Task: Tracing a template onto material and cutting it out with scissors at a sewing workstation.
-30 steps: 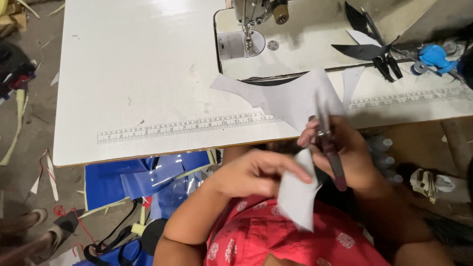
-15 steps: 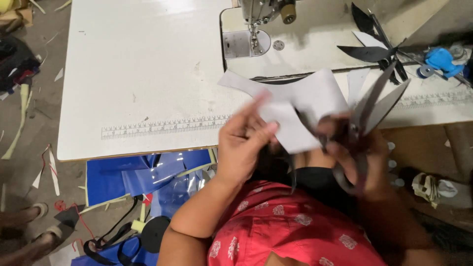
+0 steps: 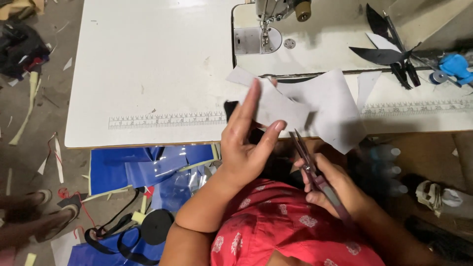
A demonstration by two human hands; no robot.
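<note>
My left hand (image 3: pixel 246 143) holds a pale grey cut piece of material (image 3: pixel 315 98) up in front of the white table (image 3: pixel 148 64), fingers pinching its lower edge. My right hand (image 3: pixel 330 184) grips a pair of scissors (image 3: pixel 310 167), blades pointing up toward the piece's lower edge and nearly closed. A small dark scrap (image 3: pixel 230 109) shows just behind my left fingers. The sewing machine (image 3: pixel 276 19) stands on the table beyond the piece.
A printed ruler strip (image 3: pixel 167 119) runs along the table's near edge. Black cut shapes and dark snips (image 3: pixel 389 51) and a blue object (image 3: pixel 453 66) lie at the far right. Blue sheeting, a black strap and scraps (image 3: pixel 143 197) cover the floor at left, beside someone's feet (image 3: pixel 29 212).
The scissors have come down from the upper right, out from behind the piece, to under its lower edge. My left hand shifted right and regripped the piece, fingers now extended upward.
</note>
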